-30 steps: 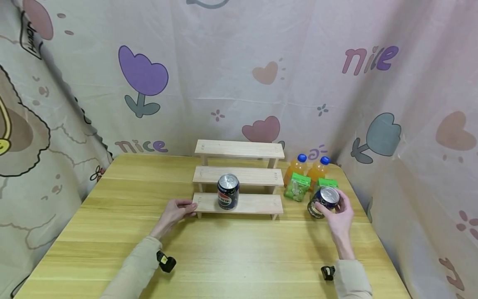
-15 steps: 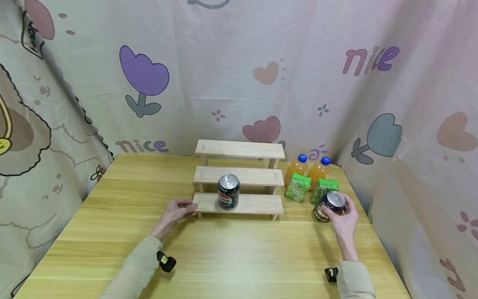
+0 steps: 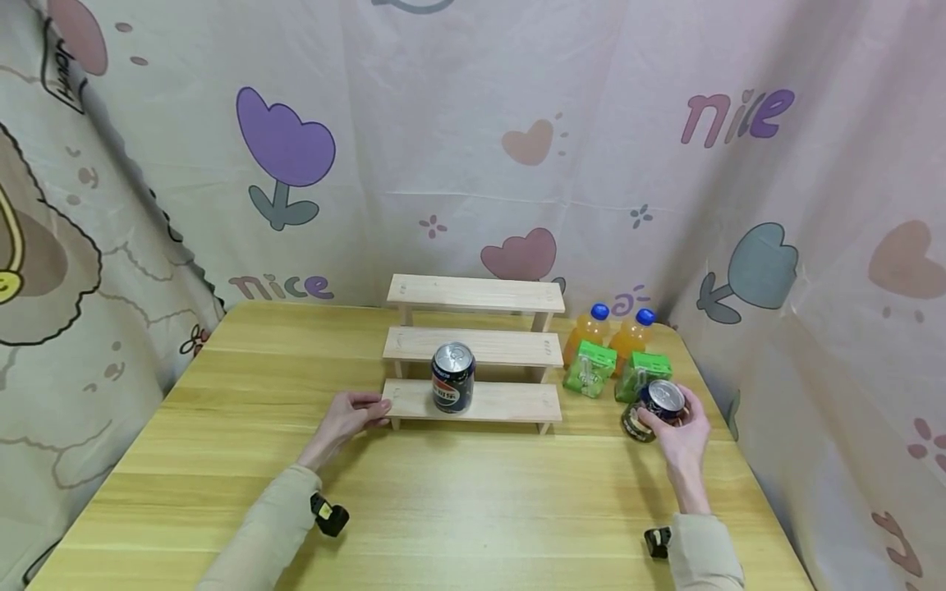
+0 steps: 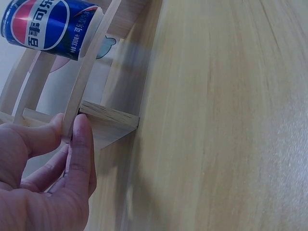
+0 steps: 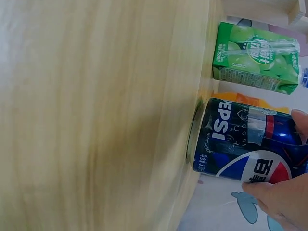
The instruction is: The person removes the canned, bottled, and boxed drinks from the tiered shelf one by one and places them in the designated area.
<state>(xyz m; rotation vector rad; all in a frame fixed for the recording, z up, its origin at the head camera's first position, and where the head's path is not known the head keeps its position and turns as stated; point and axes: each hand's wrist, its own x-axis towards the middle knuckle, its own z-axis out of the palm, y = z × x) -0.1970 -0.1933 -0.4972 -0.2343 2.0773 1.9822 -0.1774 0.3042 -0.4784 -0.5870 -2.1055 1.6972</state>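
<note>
A three-tier wooden shelf (image 3: 475,347) stands on the table. My left hand (image 3: 353,417) pinches the left end of its lowest board (image 4: 89,72) between thumb and fingers. On that board a dark blue Pepsi can (image 3: 452,377) stands upright, left of the middle. My right hand (image 3: 681,431) grips a second Pepsi can (image 5: 245,139) round its upper part. This can is at the table's right side, in front of a green juice carton (image 3: 643,375). Its base is at or very close to the tabletop; contact is hard to tell.
A second green juice carton (image 3: 590,369) stands just right of the shelf. Behind the cartons are two orange drink bottles (image 3: 587,332) with blue caps. A patterned curtain (image 3: 414,164) rises at the back and sides of the wooden table (image 3: 473,509).
The right hand has shifted a little rightward and nearer to me with its can, uncovering more of the green carton behind. The left hand has stayed on the shelf board.
</note>
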